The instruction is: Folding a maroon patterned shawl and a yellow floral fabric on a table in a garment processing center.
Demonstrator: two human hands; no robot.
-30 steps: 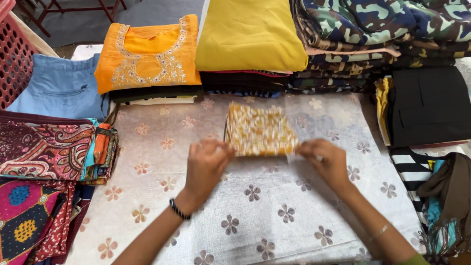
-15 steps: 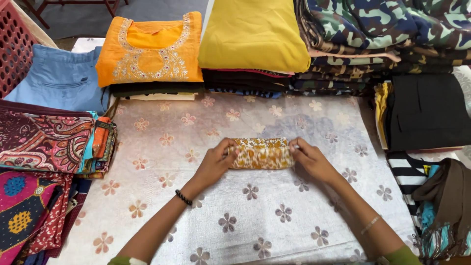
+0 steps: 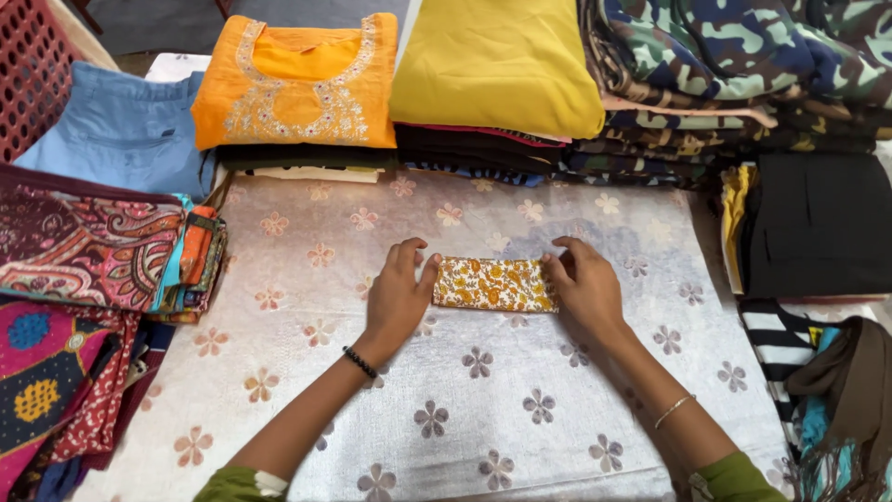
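Tabletop: folded cloth [image 3: 495,284] between fingers [image 3: 415,260]

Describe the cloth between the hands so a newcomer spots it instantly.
On the flower-patterned table cover, mid-table, the left hand and right hand touch the ends of a small folded cloth. It is a narrow yellow-orange floral strip, far smaller than the stacked garments around.

Orange embroidered top [image 3: 297,84] beside yellow stack [image 3: 492,65]; camouflage pile [image 3: 743,56] right; red basket [image 3: 28,65] left.

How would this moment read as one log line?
left hand: touching folded floral cloth | right hand: touching its other end | cloth: flat on flowered table cover
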